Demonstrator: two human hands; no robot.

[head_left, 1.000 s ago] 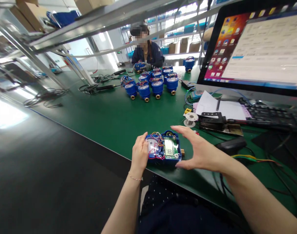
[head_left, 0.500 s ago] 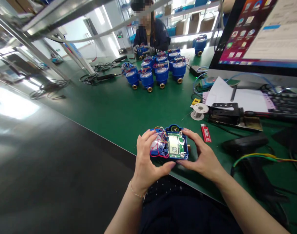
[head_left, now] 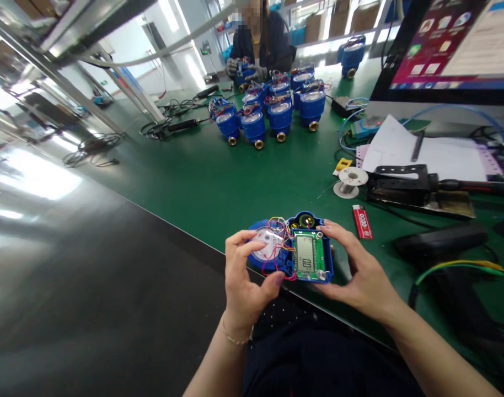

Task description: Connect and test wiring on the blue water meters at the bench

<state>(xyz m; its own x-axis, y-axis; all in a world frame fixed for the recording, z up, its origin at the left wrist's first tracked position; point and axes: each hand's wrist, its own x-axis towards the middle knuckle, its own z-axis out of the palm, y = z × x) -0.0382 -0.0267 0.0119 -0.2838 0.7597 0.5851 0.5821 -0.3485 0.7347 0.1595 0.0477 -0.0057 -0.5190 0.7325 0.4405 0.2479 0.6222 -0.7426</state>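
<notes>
A blue water meter [head_left: 293, 248] with its cover off shows a green circuit board, a lit LCD and a tangle of coloured wires. I hold it in both hands above the near edge of the green table [head_left: 202, 182]. My left hand [head_left: 246, 284] grips its left side, thumb under the front and fingers on the round dial. My right hand [head_left: 359, 273] wraps round its right end, fingertips at the top corner.
Several blue meters [head_left: 272, 110] stand in a cluster at the table's far middle, where another person in dark clothes handles one. To my right lie a red lighter [head_left: 362, 221], a solder spool [head_left: 348, 182], a black tool stand [head_left: 405, 184], papers, cables and a monitor [head_left: 450, 49].
My right hand closed from open onto the meter's right end. Both hands lifted the meter off the table and tilted its display toward me.
</notes>
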